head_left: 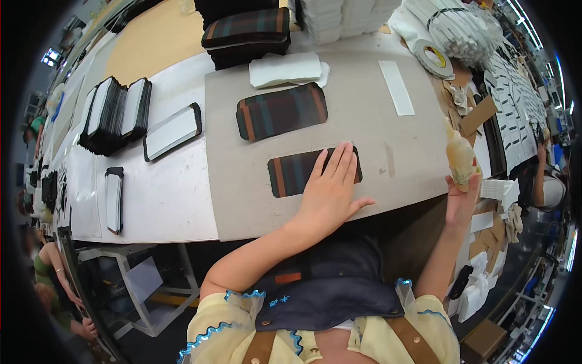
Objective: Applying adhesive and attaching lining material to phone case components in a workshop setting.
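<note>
Pressing our left hand (329, 193) flat, fingers spread, on near striped fabric panel (291, 173), gripping nothing. Panel lies on grey board (376, 139), close to its near edge. Our right hand (462, 195) closed around pale glue bottle (460, 156), upright, at board's right edge. Second striped panel (281, 111) farther back on board, white strip (396, 87) beyond.

A second striped plaid panel (281, 111) lies on the grey board (242, 200) atop the counter (163, 200) — folded white cloth (286, 69) and white strip (396, 87) beyond, tape roll (433, 58) right, black-edged white pieces (115, 115) stacked left.
</note>
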`<state>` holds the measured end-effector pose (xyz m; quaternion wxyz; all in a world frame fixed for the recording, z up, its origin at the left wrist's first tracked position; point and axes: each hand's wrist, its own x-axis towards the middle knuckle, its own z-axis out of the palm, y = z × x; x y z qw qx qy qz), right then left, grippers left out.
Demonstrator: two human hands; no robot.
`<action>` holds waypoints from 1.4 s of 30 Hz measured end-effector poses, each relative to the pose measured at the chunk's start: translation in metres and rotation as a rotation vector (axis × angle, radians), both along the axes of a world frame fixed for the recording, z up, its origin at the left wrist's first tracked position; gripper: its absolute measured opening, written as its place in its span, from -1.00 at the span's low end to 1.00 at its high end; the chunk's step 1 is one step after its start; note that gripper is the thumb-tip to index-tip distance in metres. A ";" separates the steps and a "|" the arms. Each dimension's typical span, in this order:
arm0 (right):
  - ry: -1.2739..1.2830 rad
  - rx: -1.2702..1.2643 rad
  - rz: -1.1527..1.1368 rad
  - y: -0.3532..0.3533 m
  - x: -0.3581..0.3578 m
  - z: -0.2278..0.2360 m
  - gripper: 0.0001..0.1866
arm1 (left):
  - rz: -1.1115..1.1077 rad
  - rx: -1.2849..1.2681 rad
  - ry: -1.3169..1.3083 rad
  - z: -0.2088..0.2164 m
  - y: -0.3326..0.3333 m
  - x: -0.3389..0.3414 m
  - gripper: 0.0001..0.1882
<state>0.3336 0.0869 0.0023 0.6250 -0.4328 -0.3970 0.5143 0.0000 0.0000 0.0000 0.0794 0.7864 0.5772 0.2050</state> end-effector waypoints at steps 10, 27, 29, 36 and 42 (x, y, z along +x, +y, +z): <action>-0.144 0.192 -0.014 -0.007 -0.031 0.023 -0.22 | 0.066 0.059 0.170 0.001 0.007 0.004 -0.14; -0.415 0.305 0.017 -0.048 -0.125 0.014 -0.23 | 0.431 0.228 0.025 0.028 -0.001 -0.162 -0.62; -0.439 0.289 -0.020 -0.048 -0.127 0.010 -0.24 | 0.531 0.362 -0.090 0.015 0.003 -0.172 -0.73; -0.453 0.265 -0.098 -0.048 -0.127 0.003 -0.29 | 0.584 0.422 -0.175 0.011 0.000 -0.174 -0.79; -0.435 0.251 -0.111 -0.048 -0.129 0.000 -0.29 | 0.594 0.418 -0.178 0.008 0.000 -0.177 -0.79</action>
